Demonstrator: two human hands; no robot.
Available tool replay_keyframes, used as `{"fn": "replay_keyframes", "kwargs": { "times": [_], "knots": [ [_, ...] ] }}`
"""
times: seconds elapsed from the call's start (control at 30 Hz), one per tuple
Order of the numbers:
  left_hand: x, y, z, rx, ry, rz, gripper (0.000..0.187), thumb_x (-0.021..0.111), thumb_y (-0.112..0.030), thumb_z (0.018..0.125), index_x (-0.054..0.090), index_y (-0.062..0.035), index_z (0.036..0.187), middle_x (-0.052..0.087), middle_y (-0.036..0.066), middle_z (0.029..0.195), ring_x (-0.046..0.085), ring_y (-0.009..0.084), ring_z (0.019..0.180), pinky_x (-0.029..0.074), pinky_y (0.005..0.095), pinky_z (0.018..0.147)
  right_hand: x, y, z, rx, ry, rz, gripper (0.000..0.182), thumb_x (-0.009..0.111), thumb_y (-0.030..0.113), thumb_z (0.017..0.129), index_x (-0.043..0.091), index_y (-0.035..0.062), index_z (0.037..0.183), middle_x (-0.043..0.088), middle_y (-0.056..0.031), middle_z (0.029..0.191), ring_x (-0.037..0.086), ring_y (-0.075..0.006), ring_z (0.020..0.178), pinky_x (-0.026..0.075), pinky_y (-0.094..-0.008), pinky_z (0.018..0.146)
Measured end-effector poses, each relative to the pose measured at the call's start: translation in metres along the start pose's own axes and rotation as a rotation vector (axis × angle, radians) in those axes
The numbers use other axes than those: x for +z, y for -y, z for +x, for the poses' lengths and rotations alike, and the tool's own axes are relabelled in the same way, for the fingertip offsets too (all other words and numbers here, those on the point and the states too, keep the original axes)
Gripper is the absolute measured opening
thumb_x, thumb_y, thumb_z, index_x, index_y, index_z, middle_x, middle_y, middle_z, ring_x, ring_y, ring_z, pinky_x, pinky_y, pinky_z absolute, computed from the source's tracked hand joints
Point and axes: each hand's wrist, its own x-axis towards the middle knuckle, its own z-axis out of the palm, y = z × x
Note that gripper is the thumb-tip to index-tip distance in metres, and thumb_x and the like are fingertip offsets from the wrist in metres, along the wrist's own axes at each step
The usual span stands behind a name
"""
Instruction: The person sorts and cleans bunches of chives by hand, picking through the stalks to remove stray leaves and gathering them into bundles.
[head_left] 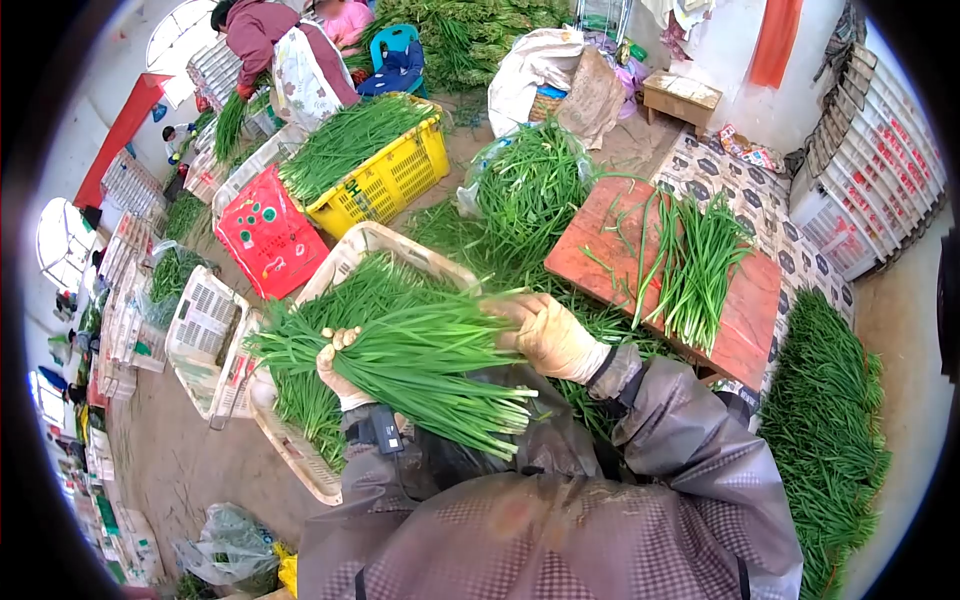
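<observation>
A large bunch of garlic chives [430, 350] is spread in front of me, its pale stalk ends pointing right. My left hand [340, 368], in a light glove, wraps round the leafy part with fingers closed. At the stalk side, my gloved right hand [552, 338] has its fingers bent together against the upper edge of the bunch; the fingertips are slightly blurred and partly lost among the stalks. Beneath the bunch, a cream plastic crate [372, 236] holds more chives. To the right, a smaller pile of chives [698, 275] lies on a reddish board [590, 240].
A yellow crate [395, 170] full of chives stands ahead, beside a red panel [268, 232]. A bag of chives [525, 185] sits behind the board. A long chive heap [825, 430] lies at right, below stacked white crates [870, 165]. A person [285, 60] bends over at upper left.
</observation>
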Motion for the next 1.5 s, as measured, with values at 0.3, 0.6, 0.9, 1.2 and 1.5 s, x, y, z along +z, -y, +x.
{"fn": "replay_keyframes", "kwargs": {
  "times": [0.3,0.6,0.9,1.2,1.5],
  "knots": [
    [-0.003,0.0,0.0,0.001,-0.055,-0.013,0.03,0.063,-0.012,0.075,0.055,-0.0081,0.104,0.057,0.002,0.081,0.055,0.0188,0.081,0.041,0.0366,0.097,0.024,-0.01,0.014,-0.264,-0.045,-0.094,0.021,0.06,0.022,0.078,0.066,0.0204,0.098,0.057,-0.0047,0.13,0.059,-0.0253,0.108,0.049,-0.039,0.09],
    [-0.005,-0.002,0.0,0.012,-0.034,0.049,0.032,0.063,-0.012,0.077,0.053,-0.0064,0.107,0.057,0.001,0.082,0.055,0.0175,0.085,0.04,0.0364,0.098,0.033,-0.006,0.017,-0.16,-0.003,-0.093,0.018,0.057,0.024,0.082,0.068,0.0222,0.096,0.055,-0.0041,0.131,0.057,-0.0241,0.112,0.046,-0.0391,0.095],
    [-0.008,-0.003,0.003,-0.004,-0.073,0.067,0.031,0.062,-0.013,0.075,0.054,-0.008,0.104,0.057,0.002,0.082,0.055,0.0186,0.082,0.041,0.0389,0.097,0.041,0.007,0.013,-0.002,-0.09,0.092,0.017,0.06,0.014,0.08,0.065,0.0035,0.092,0.057,-0.0091,0.127,0.049,-0.0285,0.123,0.039,-0.0431,0.102],
    [-0.019,-0.007,0.0,-0.047,0.026,-0.063,0.032,0.062,-0.013,0.076,0.053,-0.008,0.107,0.056,0.001,0.082,0.054,0.0179,0.083,0.041,0.0371,0.097,-0.037,0.005,-0.037,-0.128,0.482,1.006,0.015,0.058,0.014,0.09,0.065,0.0026,0.098,0.065,-0.0096,0.095,0.061,-0.0247,0.092,0.046,-0.0349,0.083],
    [-0.02,-0.02,-0.003,0.022,0.099,-0.169,0.032,0.061,-0.007,0.075,0.049,-0.0077,0.105,0.049,0.0,0.076,0.05,0.0157,0.077,0.043,0.033,0.09,-0.058,-0.035,-0.099,0.585,0.98,0.225,0.034,0.058,0.033,0.091,0.065,0.0043,0.108,0.069,-0.0106,0.098,0.065,-0.0232,0.092,0.048,-0.0352,0.085]
  ]
}}
